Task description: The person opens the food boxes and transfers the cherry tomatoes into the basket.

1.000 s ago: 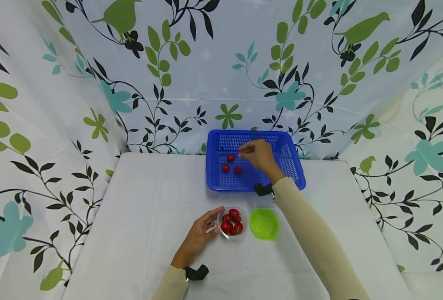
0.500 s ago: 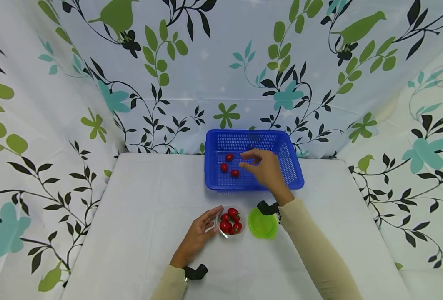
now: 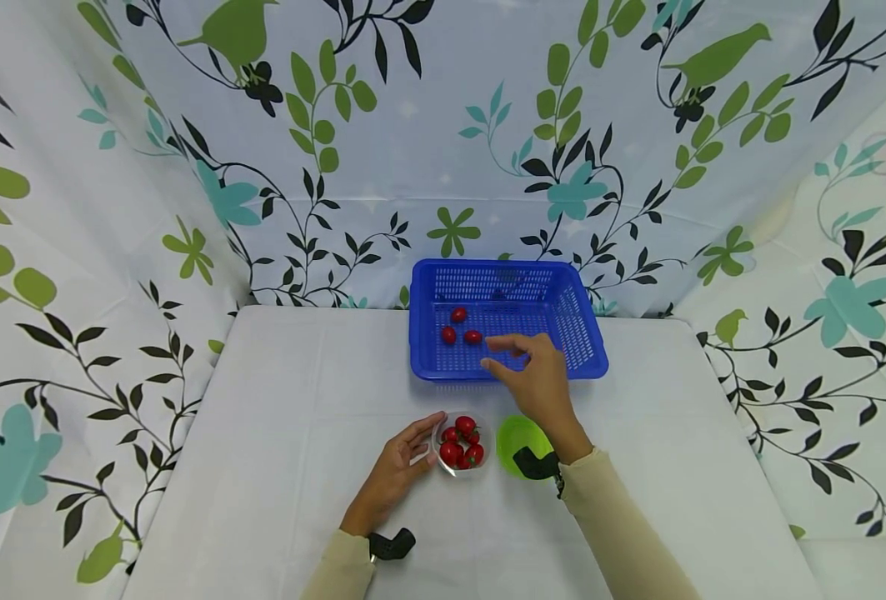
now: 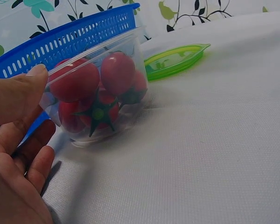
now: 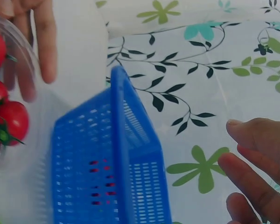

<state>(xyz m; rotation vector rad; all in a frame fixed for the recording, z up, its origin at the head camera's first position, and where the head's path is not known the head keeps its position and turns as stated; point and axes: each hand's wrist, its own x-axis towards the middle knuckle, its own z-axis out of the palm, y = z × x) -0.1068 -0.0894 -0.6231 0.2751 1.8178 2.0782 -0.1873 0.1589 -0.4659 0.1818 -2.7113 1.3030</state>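
Note:
A clear plastic container [image 3: 488,442] with several red cherry tomatoes [image 3: 452,454] stands on the table. My left hand [image 3: 393,479] holds it from its left side, the thumb at the rim in the left wrist view and the other fingers around the side. Beyond it is a blue basket [image 3: 426,365] with 3 tomatoes [image 3: 448,334] lying in its left half. My right hand [image 3: 538,379] is over the basket's near side, thumb and index finger spread apart with nothing between them. In the right wrist view the right hand's fingers [image 5: 261,163] are likewise bare.
A bright green lid-like dish [image 4: 177,61] lies right of the container, partly covered by the right wrist's camera in the head view. The white table [image 3: 285,433] reaches back to a leaf-patterned cloth [image 3: 382,125] behind the basket.
My right hand has drawn back toward me inside the basket area, its thumb and index finger parting. The nearest tomato in the basket shifted slightly. The left hand stays at the container.

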